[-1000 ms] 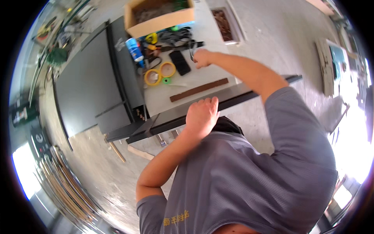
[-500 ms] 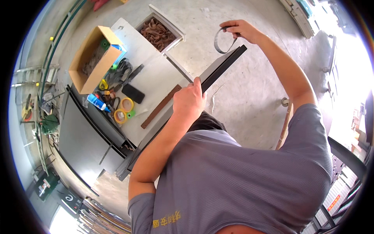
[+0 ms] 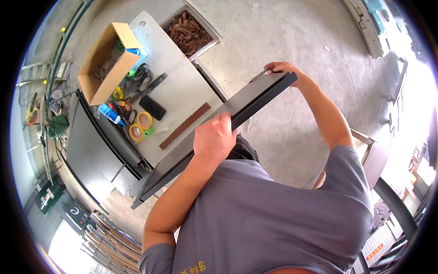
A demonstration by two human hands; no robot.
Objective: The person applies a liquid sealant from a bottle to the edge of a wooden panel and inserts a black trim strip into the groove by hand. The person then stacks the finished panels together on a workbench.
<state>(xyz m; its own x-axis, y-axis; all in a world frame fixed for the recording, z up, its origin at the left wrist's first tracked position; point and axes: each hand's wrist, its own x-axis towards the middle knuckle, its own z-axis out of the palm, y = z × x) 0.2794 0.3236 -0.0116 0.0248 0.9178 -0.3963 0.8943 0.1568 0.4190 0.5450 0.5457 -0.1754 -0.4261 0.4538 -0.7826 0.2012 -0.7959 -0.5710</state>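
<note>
A long grey panel point(image 3: 244, 99) with a thick black edge lies slantwise in front of me, running from the lower left to the upper right. Around its near edge, about the middle, my left hand point(image 3: 212, 141) is closed. My right hand point(image 3: 286, 71) is at the panel's far right end, fingers pinched on a thin grey strip point(image 3: 258, 76). The panel partly hides that strip, and the rest of its length cannot be followed. Beyond the panel, a flat brown strip point(image 3: 185, 126) rests on the white worktable point(image 3: 171, 61).
On the table are a black phone point(image 3: 152, 108), yellow tape rolls point(image 3: 144, 120), a blue bottle point(image 3: 111, 114) and an open cardboard box point(image 3: 107, 86). A bin of curled brown strips point(image 3: 188, 34) adjoins the table. Dark panels point(image 3: 98, 148) are stacked at left.
My right hand has come down from above the panel to its far end. The strip's loop, wide before, now shows only as a short piece. The view has shifted somewhat.
</note>
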